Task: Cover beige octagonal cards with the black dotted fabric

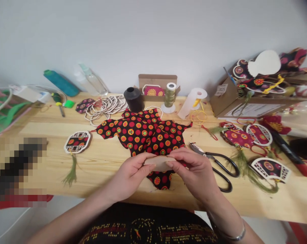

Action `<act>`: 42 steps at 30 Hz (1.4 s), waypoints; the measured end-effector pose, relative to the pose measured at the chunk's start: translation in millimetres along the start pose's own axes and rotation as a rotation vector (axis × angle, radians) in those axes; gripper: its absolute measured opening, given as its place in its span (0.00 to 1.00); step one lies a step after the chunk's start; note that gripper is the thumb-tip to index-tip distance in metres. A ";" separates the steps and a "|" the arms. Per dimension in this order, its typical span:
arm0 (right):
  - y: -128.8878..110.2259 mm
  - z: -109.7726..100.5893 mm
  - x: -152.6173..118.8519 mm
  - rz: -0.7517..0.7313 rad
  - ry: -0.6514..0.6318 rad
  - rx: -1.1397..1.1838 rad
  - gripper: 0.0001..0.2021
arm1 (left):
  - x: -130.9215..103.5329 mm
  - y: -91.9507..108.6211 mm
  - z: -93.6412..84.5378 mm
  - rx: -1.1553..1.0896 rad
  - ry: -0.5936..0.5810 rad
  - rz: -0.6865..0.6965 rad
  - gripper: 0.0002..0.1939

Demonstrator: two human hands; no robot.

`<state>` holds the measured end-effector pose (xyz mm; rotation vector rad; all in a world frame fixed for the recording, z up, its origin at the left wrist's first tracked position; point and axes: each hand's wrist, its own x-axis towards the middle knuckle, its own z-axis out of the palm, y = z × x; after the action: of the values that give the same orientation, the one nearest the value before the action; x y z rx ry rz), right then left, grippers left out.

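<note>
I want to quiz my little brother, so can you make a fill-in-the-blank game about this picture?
1. The left hand and the ____ hand both hold the pale flat piece.
2. The scissors have handles coloured ____.
3. The thread looping off the white spool is ____.
4. Of left and right, the screwdriver lies on the picture's ____ side.

Missing words: right; black; yellow; left.

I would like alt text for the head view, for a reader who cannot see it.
The left hand and right hand together hold a small pale piece over patterned cloth on a wooden table. Scissors lie to the right, and a tasselled ornament to the left. Spools stand behind the cloth.
</note>
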<state>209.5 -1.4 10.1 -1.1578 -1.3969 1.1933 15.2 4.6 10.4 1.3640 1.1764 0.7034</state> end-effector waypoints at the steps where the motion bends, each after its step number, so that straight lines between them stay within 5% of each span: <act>1: 0.6 -0.5 -0.2 -0.002 0.011 0.005 0.07 | 0.3 -0.4 0.7 0.011 -0.002 0.013 0.10; 12: -4.3 -7.2 0.4 0.007 -0.017 0.028 0.09 | 1.1 0.0 3.6 0.042 0.051 0.144 0.16; 15: -9.9 -7.5 -4.7 -0.003 -0.070 0.048 0.13 | -4.7 0.2 0.7 0.113 0.013 0.187 0.17; 28: -16.7 10.7 -37.4 -0.014 -0.143 -0.021 0.06 | -32.7 -10.9 -16.4 0.266 -0.126 0.383 0.21; 42: -3.4 22.8 -33.8 -0.043 -0.047 -0.073 0.06 | -38.3 -6.5 -12.3 0.165 -0.061 0.234 0.13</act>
<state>190.7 -37.7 8.9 -1.1505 -1.5050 1.1538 -9.9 -27.3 14.8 1.6690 1.0548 0.7362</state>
